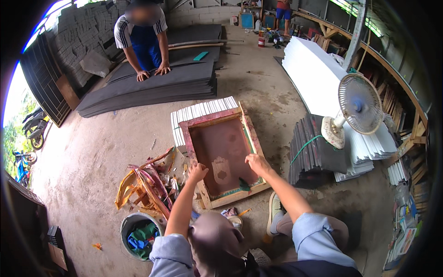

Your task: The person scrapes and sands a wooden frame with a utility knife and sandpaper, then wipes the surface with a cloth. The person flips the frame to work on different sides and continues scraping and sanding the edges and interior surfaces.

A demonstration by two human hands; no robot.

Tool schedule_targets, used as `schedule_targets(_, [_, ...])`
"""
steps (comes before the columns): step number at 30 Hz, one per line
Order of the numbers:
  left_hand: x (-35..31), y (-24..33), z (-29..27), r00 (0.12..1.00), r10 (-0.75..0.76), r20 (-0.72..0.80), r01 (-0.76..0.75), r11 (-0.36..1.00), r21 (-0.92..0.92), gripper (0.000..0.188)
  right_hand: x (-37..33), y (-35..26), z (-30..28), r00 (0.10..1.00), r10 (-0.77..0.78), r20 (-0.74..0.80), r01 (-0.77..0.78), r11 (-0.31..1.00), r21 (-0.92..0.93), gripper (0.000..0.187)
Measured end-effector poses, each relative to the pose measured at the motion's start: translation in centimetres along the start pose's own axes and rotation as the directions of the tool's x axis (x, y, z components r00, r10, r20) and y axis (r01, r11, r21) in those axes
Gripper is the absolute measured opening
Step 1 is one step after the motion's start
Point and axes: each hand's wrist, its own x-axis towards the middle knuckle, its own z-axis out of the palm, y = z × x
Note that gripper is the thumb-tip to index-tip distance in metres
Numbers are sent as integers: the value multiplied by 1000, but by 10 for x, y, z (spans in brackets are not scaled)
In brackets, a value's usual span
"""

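Observation:
A screen printing frame (197, 138) with wooden sides lies tilted before me, its brownish mesh (221, 143) bearing a pale printed shape. My left hand (198, 171) is closed on the frame's left side. Over by the right side, my right hand (257, 164) is closed at the near end of a long, pale wooden strip (246, 125), which runs along the inside of that side. What its fingers cover is hidden. Dark green ink (244, 185) marks the mesh's near right corner. Behind and under the frame's far end shows a stack of white sheets (203, 109).
A bucket of cloths (159, 220) and a heap of stained scraps (143, 187) stand at left. On dark sheets (311, 150) at right rests a fan (355, 111). A co-worker (143, 41) leans on black sheets (152, 90); another person (283, 16) stands far back.

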Motion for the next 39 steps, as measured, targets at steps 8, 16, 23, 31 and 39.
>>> schedule_targets(8, [-52,90,-49,884,428,186,-443,895,46,42,5,-43,-106,916,70,395,70,942,-329,14])
schedule_targets(16, [-47,61,2,833,281,476,-458,834,307,31,-29,4,-50,796,125,593,98,939,-330,19])
schedule_targets(23, [-72,69,66,939,339,57,-341,897,282,30,-41,65,36,775,75,627,3,992,-122,16])
schedule_targets(31, [-90,14,130,789,376,-487,-240,917,319,22,-88,52,117,896,211,390,-239,971,22,38])
schedule_targets(39, [-18,9,90,692,299,-658,-129,947,295,31,-35,61,115,872,336,357,-470,777,418,13])
